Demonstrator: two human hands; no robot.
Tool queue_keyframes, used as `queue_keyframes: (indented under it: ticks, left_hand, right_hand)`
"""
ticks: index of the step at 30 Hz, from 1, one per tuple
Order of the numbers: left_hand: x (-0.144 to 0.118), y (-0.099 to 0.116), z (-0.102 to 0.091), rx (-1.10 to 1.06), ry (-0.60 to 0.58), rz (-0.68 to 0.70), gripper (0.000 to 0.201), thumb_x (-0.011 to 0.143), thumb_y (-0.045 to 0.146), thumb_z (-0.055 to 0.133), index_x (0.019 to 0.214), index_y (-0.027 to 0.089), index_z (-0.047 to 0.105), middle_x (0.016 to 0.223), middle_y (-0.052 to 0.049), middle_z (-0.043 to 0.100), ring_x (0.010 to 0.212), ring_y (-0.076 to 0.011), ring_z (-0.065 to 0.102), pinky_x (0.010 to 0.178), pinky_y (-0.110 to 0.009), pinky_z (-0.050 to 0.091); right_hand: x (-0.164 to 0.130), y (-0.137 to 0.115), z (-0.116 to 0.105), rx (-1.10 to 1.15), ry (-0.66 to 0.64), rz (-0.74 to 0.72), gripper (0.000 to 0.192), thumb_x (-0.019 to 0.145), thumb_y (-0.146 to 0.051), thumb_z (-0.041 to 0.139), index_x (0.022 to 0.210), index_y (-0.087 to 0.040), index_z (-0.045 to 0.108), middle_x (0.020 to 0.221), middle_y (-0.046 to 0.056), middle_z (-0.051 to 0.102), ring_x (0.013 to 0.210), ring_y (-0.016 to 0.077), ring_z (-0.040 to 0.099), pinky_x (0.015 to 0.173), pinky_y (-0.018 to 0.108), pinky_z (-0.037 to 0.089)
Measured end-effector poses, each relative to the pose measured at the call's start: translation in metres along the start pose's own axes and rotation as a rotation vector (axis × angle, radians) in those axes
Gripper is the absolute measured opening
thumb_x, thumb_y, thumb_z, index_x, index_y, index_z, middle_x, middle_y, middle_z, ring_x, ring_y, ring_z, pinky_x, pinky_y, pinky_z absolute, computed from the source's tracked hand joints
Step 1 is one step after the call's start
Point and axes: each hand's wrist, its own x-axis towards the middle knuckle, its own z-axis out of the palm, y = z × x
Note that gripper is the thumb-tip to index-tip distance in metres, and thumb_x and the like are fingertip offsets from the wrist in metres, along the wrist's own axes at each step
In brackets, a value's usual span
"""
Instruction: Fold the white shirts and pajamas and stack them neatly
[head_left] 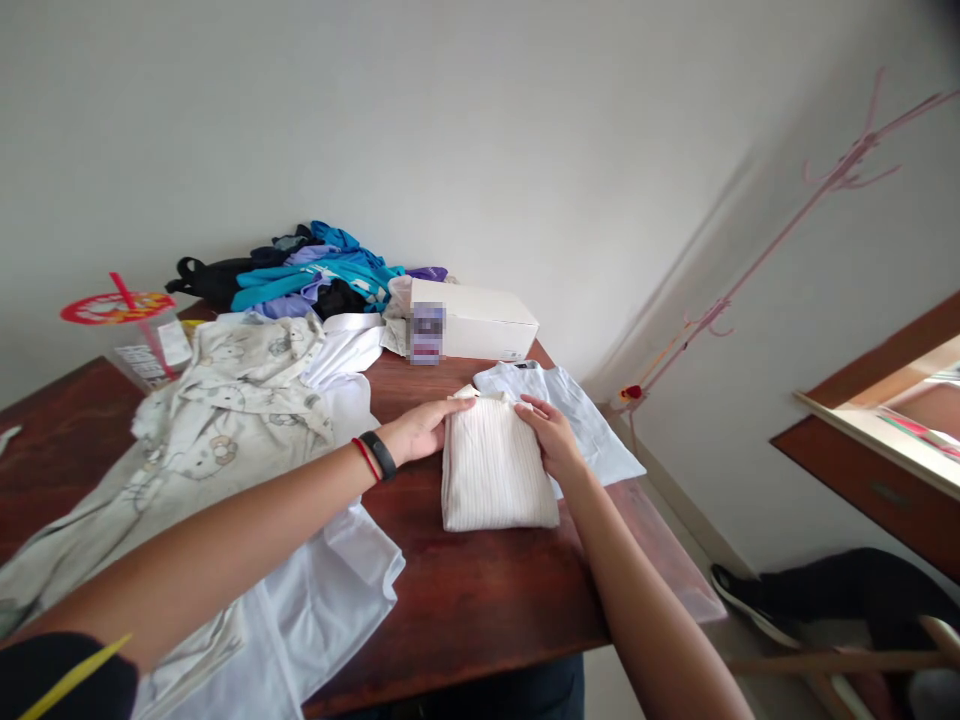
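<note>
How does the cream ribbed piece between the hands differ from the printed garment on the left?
The cream ribbed garment is folded into a neat rectangle; the printed garment lies spread out and rumpled. The cream one is plain, the other carries small cartoon prints. The left hand and right hand touch only the cream one. Both rest on the wooden table.

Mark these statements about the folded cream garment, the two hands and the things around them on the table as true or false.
1. Both hands rest on the folded cream garment. True: the left hand is at its upper left edge, the right hand at its upper right.
2. The white box stands open. False: it is closed.
3. The left wrist wears a black band. True.
4. The pile of blue and purple clothes lies at the table's near edge. False: it lies at the far end, by the wall.
5. The cup with the red straw stands to the right of the garment. False: it stands far to the left.
</note>
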Motion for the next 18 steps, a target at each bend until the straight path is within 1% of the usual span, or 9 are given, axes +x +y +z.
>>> queue_keyframes:
  ticks: [2,4,5,7,10,13,14,16,18]
  left_hand:
    - [-0.014,-0.013,0.002,-0.158,-0.088,-0.054,0.059,0.081,0.046,0.082,0.128,0.014,0.067,0.138,-0.018,0.067,0.132,-0.0327,0.061,0.110,-0.042,0.051]
    - [-0.024,-0.025,0.004,-0.260,-0.145,-0.116,0.064,0.079,0.041,0.086,0.133,0.013,0.065,0.135,-0.018,0.069,0.133,-0.0330,0.060,0.112,-0.045,0.048]
    - [-0.028,-0.029,0.005,-0.278,-0.159,-0.128,0.066,0.079,0.038,0.087,0.135,0.013,0.063,0.133,-0.017,0.070,0.133,-0.0327,0.060,0.113,-0.045,0.047]
    - [-0.031,-0.030,0.008,-0.294,-0.178,-0.108,0.066,0.080,0.033,0.085,0.139,0.014,0.062,0.132,-0.017,0.071,0.132,-0.0322,0.061,0.114,-0.045,0.046]
    - [-0.033,-0.020,0.015,-0.298,-0.197,-0.034,0.059,0.085,0.028,0.080,0.140,0.015,0.062,0.134,-0.016,0.070,0.129,-0.0325,0.063,0.113,-0.046,0.046]
    - [-0.036,-0.003,0.018,-0.282,-0.197,0.057,0.055,0.086,0.023,0.077,0.139,0.016,0.063,0.135,-0.015,0.070,0.127,-0.0325,0.065,0.112,-0.046,0.047]
    - [-0.038,0.002,0.017,-0.277,-0.194,0.082,0.055,0.085,0.021,0.077,0.138,0.016,0.063,0.134,-0.015,0.071,0.126,-0.0324,0.065,0.111,-0.046,0.047]
    - [-0.042,0.009,0.014,-0.278,-0.191,0.105,0.053,0.084,0.020,0.076,0.135,0.014,0.065,0.131,-0.015,0.072,0.123,-0.0325,0.067,0.110,-0.046,0.048]
    - [-0.045,0.013,0.009,-0.282,-0.190,0.082,0.051,0.084,0.023,0.074,0.133,0.011,0.066,0.128,-0.016,0.073,0.119,-0.0330,0.068,0.107,-0.046,0.049]
  right_hand:
    - [-0.007,-0.005,0.001,0.100,-0.003,-0.035,0.058,0.074,-0.048,0.079,0.123,-0.020,0.067,0.114,0.009,0.077,0.089,0.0249,0.072,0.074,0.035,0.058]
    - [-0.015,-0.012,0.002,0.218,-0.014,-0.075,0.057,0.071,-0.046,0.085,0.120,-0.023,0.068,0.115,0.006,0.076,0.092,0.0247,0.072,0.077,0.035,0.058]
    - [-0.019,-0.015,0.003,0.272,-0.023,-0.097,0.055,0.070,-0.044,0.086,0.119,-0.025,0.069,0.116,0.005,0.076,0.094,0.0246,0.072,0.079,0.036,0.058]
    - [-0.024,-0.021,0.004,0.334,-0.047,-0.144,0.053,0.070,-0.041,0.088,0.118,-0.028,0.070,0.123,0.003,0.073,0.101,0.0246,0.071,0.086,0.036,0.058]
    - [-0.028,-0.027,0.000,0.358,-0.117,-0.175,0.058,0.073,-0.041,0.087,0.126,-0.031,0.067,0.132,0.003,0.069,0.112,0.0260,0.069,0.095,0.039,0.055]
    - [-0.029,-0.026,-0.008,0.378,-0.268,-0.158,0.070,0.073,-0.048,0.087,0.136,-0.032,0.061,0.136,0.005,0.069,0.123,0.0294,0.065,0.104,0.044,0.051]
    - [-0.029,-0.024,-0.011,0.375,-0.329,-0.143,0.074,0.070,-0.052,0.088,0.135,-0.031,0.062,0.136,0.006,0.069,0.126,0.0310,0.063,0.106,0.046,0.050]
    - [-0.032,-0.017,-0.014,0.363,-0.436,-0.079,0.078,0.061,-0.060,0.091,0.128,-0.027,0.067,0.132,0.009,0.071,0.127,0.0344,0.063,0.106,0.048,0.050]
    - [-0.036,-0.008,-0.012,0.366,-0.513,0.020,0.077,0.052,-0.063,0.093,0.116,-0.025,0.071,0.121,0.011,0.075,0.121,0.0367,0.066,0.102,0.051,0.053]
